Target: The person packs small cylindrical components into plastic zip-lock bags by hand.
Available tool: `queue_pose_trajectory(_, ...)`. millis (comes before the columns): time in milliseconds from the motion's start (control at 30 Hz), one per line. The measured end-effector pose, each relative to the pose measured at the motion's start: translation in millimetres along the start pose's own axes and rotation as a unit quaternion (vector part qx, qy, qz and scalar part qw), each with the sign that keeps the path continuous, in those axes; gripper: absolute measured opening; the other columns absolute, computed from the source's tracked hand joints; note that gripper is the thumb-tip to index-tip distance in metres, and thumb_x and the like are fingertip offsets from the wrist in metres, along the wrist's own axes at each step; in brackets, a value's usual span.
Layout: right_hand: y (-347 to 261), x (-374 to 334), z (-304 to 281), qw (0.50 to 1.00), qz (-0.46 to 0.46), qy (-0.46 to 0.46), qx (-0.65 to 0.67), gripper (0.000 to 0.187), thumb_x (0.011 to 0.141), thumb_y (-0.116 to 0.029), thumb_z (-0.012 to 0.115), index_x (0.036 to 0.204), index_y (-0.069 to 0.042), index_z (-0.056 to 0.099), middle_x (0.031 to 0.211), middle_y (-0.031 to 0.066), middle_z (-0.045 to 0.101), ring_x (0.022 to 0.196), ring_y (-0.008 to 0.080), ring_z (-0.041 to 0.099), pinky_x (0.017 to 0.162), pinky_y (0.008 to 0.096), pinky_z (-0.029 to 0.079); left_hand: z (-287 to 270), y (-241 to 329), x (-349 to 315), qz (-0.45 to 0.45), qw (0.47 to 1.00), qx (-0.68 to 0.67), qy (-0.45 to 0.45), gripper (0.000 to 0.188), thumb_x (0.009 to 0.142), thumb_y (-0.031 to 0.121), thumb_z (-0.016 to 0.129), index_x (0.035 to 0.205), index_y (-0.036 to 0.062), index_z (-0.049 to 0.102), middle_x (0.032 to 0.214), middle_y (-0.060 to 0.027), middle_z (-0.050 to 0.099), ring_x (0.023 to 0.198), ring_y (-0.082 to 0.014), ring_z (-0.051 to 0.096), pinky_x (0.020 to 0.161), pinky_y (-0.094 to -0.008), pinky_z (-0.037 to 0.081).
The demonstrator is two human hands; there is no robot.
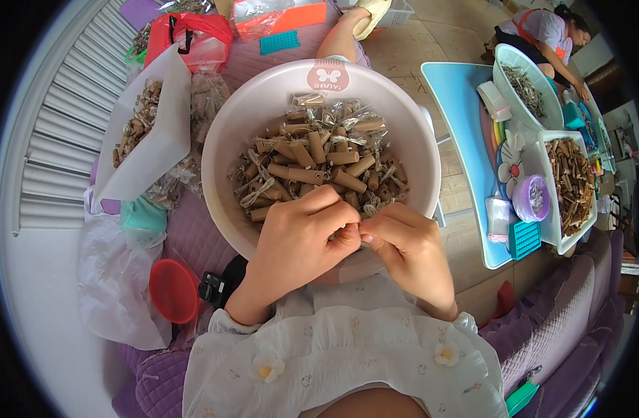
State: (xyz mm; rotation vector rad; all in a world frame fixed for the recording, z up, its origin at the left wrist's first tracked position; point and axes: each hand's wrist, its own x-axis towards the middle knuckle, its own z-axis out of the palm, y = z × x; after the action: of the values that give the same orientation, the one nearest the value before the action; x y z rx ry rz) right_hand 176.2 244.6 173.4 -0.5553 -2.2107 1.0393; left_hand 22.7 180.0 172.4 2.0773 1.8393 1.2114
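Left hand (298, 233), right hand (410, 244): fingertips pinched together, contents unclear | we'd best work low — basin (218, 157) catches slips

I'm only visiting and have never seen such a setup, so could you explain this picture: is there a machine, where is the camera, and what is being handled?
No machine does the work here: these are a person's bare left hand and right hand. A wide camera worn on the person's head looks down, which makes straight edges bend. The hands meet over the near side of a pale basin holding small brown cylinders; whatever they pinch is too hidden to tell. At left are a white box and a red bowl; at right, a blue table and a white tray of brown pieces.
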Motion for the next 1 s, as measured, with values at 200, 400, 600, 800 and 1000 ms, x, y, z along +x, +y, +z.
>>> queue_pose_trajectory(200, -4, -4, -8, 0.998, 0.044, -0.003, 0.044, 0.007, 0.071, 0.001, 0.060, 0.077, -0.001, 0.058, 0.069, 0.0104, 0.056, 0.063, 0.0266, 0.054, 0.054, 0.0338, 0.043, 3, 7, 1, 0.028, 0.997, -0.062, 0.022, 0.011, 0.062, 0.002, 0.061, 0.071, 0.0066, 0.056, 0.066, -0.0017, 0.048, 0.048, -0.0157, 0.051, 0.041, -0.0262, 0.042)
queue_pose_trajectory(400, 0, -2, -5, 0.999, 0.041, -0.025, -0.021, 0.009, 0.071, 0.002, 0.060, 0.079, -0.001, 0.058, 0.067, 0.0111, 0.054, 0.063, 0.0278, 0.054, 0.054, 0.0344, 0.043, 7, 8, -7, 0.041, 0.998, 0.041, 0.007, 0.015, 0.062, 0.004, 0.062, 0.075, 0.0059, 0.056, 0.065, -0.0013, 0.046, 0.046, -0.0146, 0.049, 0.040, -0.0261, 0.040)
queue_pose_trajectory(600, 3, -2, -1, 0.999, 0.018, -0.031, -0.006, 0.010, 0.068, 0.004, 0.060, 0.077, 0.000, 0.058, 0.067, 0.0107, 0.054, 0.063, 0.0269, 0.054, 0.054, 0.0346, 0.043, 9, 2, -10, -0.006, 1.000, 0.023, 0.007, 0.011, 0.063, 0.005, 0.063, 0.071, 0.0078, 0.056, 0.061, -0.0022, 0.045, 0.047, -0.0152, 0.049, 0.040, -0.0265, 0.040)
queue_pose_trajectory(800, -7, -2, -17, 0.994, -0.021, -0.060, 0.090, 0.010, 0.068, 0.003, 0.062, 0.077, -0.001, 0.058, 0.067, 0.0085, 0.054, 0.063, 0.0222, 0.054, 0.053, 0.0318, 0.043, -23, -14, 0, -0.139, 0.975, 0.058, 0.162, 0.009, 0.065, -0.002, 0.056, 0.070, 0.0060, 0.056, 0.068, -0.0036, 0.055, 0.052, -0.0120, 0.050, 0.046, -0.0242, 0.040)
queue_pose_trajectory(1000, 11, -3, -15, 0.979, -0.003, 0.073, 0.193, 0.010, 0.085, -0.008, 0.051, 0.079, -0.001, 0.056, 0.073, 0.0030, 0.052, 0.064, 0.0099, 0.045, 0.058, 0.0213, 0.035, -30, -5, -8, -0.160, 0.955, -0.120, 0.219, 0.016, 0.068, -0.009, 0.042, 0.072, 0.0012, 0.054, 0.071, -0.0061, 0.058, 0.061, -0.0114, 0.049, 0.054, -0.0224, 0.038)
